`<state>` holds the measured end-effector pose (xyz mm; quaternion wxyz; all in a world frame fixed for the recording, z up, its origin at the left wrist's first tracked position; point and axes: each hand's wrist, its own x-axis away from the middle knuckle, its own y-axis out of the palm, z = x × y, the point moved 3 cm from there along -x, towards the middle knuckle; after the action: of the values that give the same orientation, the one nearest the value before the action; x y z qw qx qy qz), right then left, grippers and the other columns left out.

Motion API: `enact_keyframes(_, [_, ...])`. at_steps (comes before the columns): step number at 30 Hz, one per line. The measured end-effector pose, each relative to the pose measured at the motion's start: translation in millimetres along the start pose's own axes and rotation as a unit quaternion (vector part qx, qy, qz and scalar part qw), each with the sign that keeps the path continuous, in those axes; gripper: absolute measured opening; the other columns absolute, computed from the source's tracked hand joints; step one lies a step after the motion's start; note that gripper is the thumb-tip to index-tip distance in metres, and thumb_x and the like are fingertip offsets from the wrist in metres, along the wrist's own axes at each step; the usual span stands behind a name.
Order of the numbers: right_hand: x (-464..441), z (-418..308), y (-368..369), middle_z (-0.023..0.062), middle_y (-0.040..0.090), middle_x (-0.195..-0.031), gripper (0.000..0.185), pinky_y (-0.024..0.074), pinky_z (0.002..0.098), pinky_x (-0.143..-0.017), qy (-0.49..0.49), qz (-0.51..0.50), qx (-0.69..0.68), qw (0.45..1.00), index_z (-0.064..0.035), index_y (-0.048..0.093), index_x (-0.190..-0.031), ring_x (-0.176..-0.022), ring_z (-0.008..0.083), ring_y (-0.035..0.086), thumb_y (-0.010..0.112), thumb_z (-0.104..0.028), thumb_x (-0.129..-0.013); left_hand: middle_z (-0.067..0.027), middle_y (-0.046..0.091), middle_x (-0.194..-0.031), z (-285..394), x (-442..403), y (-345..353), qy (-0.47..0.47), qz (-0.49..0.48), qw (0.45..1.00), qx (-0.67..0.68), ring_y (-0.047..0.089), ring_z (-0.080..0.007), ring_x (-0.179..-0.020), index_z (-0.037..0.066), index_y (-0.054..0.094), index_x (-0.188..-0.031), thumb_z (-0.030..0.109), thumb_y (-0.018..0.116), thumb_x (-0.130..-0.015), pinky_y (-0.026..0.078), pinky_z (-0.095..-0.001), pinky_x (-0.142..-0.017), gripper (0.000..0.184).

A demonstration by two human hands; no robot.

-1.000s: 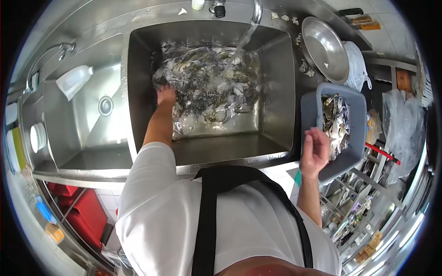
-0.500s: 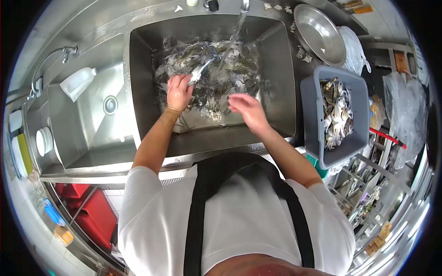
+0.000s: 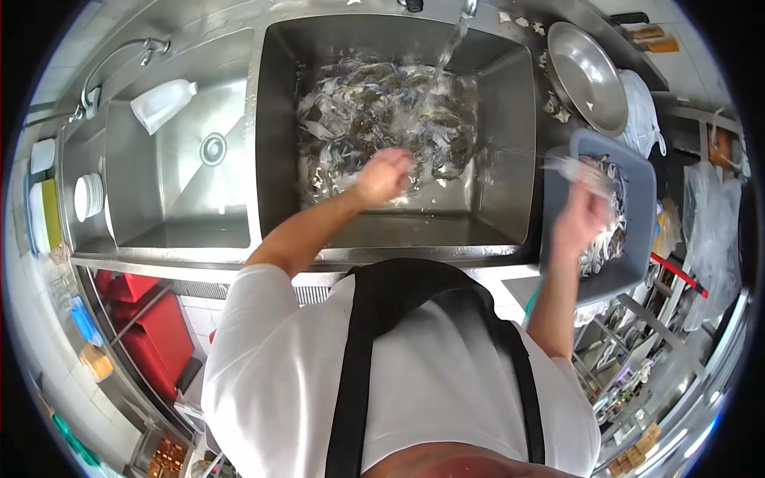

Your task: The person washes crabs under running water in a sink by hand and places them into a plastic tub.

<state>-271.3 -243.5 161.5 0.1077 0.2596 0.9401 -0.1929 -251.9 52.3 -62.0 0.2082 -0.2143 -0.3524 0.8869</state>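
Many crabs [image 3: 351,111] lie heaped in shallow water in the large steel sink [image 3: 498,191]. My left hand [image 3: 384,177] hovers over the near part of the heap, fingers bent and smeared by motion; whether it holds anything cannot be made out. Over the grey tub [image 3: 637,275] on the right, my right hand [image 3: 582,219] is closed on a pale, blurred crab [image 3: 580,169]. More crabs [image 3: 612,235] lie inside the tub, partly hidden behind that hand. Water runs from the faucet [image 3: 468,9] into the sink.
To the left is a second sink basin [image 3: 183,187] with a white plastic jug [image 3: 163,105] lying in it. Stacked white dishes [image 3: 89,197] stand at its left edge. A steel bowl [image 3: 590,80] and a white plastic bag [image 3: 640,111] sit behind the tub.
My right hand has swung from above the sink to the tub and now carries a crab. My left hand, earlier on a pale crab, has moved right and nearer. The view has shifted slightly.
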Motion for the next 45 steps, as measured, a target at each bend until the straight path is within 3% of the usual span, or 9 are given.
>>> enact_keyframes(4, [-31.0,-10.2,-111.1,0.0173,0.066,-0.116,0.037,0.0477,0.0321,-0.094,0.066,0.091,0.370,0.922,0.0050,0.062,-0.118,-0.107,0.0239,0.062,0.063,-0.025,-0.096,-0.0148,0.067,-0.104,-152.2,36.6,55.1,-0.167,-0.087,0.964,-0.189,0.063,-0.0314,-0.101,0.006,0.070,-0.093,0.013,0.064,-0.070,0.050,-0.0386,-0.092,0.025])
enact_keyframes(6, [-31.7,23.4,-172.4,0.0194,0.065,-0.115,0.047,0.0470,0.0336,-0.092,0.071,-0.098,0.553,0.824,0.0054,0.061,-0.119,-0.106,0.0247,0.062,0.066,-0.033,-0.093,-0.0135,0.063,-0.121,-208.8,44.9,54.0,-0.268,-0.202,0.910,-0.243,0.057,-0.0309,-0.115,0.006,0.066,-0.114,0.012,0.056,-0.084,0.045,-0.0393,-0.099,0.032])
enact_keyframes(10, [-8.1,19.9,-180.1,0.0158,0.069,-0.105,0.043,0.0492,0.0325,-0.086,0.097,-0.042,0.576,0.810,0.0054,0.063,-0.116,-0.096,0.0210,0.065,0.069,-0.029,-0.091,-0.0117,0.051,-0.138,-252.9,51.5,25.4,-0.290,-0.205,0.884,-0.303,0.045,-0.0275,-0.130,0.005,0.058,-0.126,0.018,0.048,-0.091,0.036,-0.0479,-0.107,0.038])
enact_keyframes(12, [3.7,17.4,-178.3,0.0122,0.070,-0.095,0.039,0.0510,0.0303,-0.079,0.179,0.035,0.395,0.900,0.0047,0.065,-0.114,-0.084,0.0166,0.065,0.070,-0.026,-0.090,-0.0105,0.051,-0.138,-281.3,60.8,35.0,-0.250,-0.300,0.850,-0.353,0.045,-0.0287,-0.130,0.006,0.057,-0.127,0.021,0.046,-0.092,0.035,-0.0500,-0.107,0.040])
enact_keyframes(20, [21.1,-32.6,-47.0,0.0115,0.067,-0.097,0.012,0.0505,0.0278,-0.076,-0.142,-0.085,0.307,0.937,0.0026,0.066,-0.100,-0.083,0.0175,0.063,0.064,0.002,-0.089,-0.0130,0.063,-0.115,-265.3,72.4,37.4,-0.224,-0.311,0.865,-0.324,0.055,-0.0299,-0.116,0.008,0.068,-0.107,0.020,0.052,-0.088,0.041,-0.0479,-0.099,0.027])
enact_keyframes(23, [47.1,3.0,23.2,0.0096,0.066,-0.105,0.016,0.0520,0.0276,-0.079,0.155,-0.134,-0.029,0.978,0.0019,0.065,-0.108,-0.088,0.0127,0.063,0.061,-0.001,-0.094,-0.0155,0.065,-0.108,-205.9,46.6,20.0,-0.213,-0.221,0.933,-0.190,0.058,-0.0291,-0.112,0.007,0.069,-0.103,0.018,0.057,-0.083,0.042,-0.0464,-0.099,0.025])
enact_keyframes(29, [92.2,101.0,153.5,0.0176,0.061,-0.118,0.053,0.0540,0.0403,-0.085,0.631,-0.230,-0.261,0.694,-0.0029,0.055,-0.126,-0.100,0.0261,0.065,0.059,-0.046,-0.095,-0.0114,0.060,-0.117,-2.4,-25.8,-62.8,0.010,0.056,0.997,-0.058,0.056,-0.0293,-0.098,0.014,0.068,-0.115,0.001,0.065,-0.073,0.046,-0.0407,-0.085,0.044])
enact_keyframes(38, [94.7,37.6,140.2,0.0082,0.065,-0.102,0.023,0.0555,0.0392,-0.086,0.476,-0.255,-0.431,0.723,-0.0038,0.057,-0.113,-0.092,0.0231,0.066,0.065,-0.008,-0.092,-0.0132,0.057,-0.118,86.4,-18.3,-107.7,0.045,0.131,0.983,0.125,0.063,-0.0298,-0.105,0.004,0.065,-0.115,-0.017,0.053,-0.075,0.054,-0.0323,-0.084,0.046])
enact_keyframes(45, [100.8,22.0,122.7,0.0060,0.066,-0.102,0.019,0.0554,0.0318,-0.084,0.349,-0.216,-0.393,0.823,-0.0010,0.062,-0.106,-0.091,0.0152,0.065,0.068,-0.003,-0.088,-0.0071,0.063,-0.105,104.4,-17.6,-103.1,-0.210,0.146,0.902,0.348,0.062,-0.0113,-0.091,-0.003,0.070,-0.106,0.005,0.063,-0.090,0.049,-0.0222,-0.078,0.019])
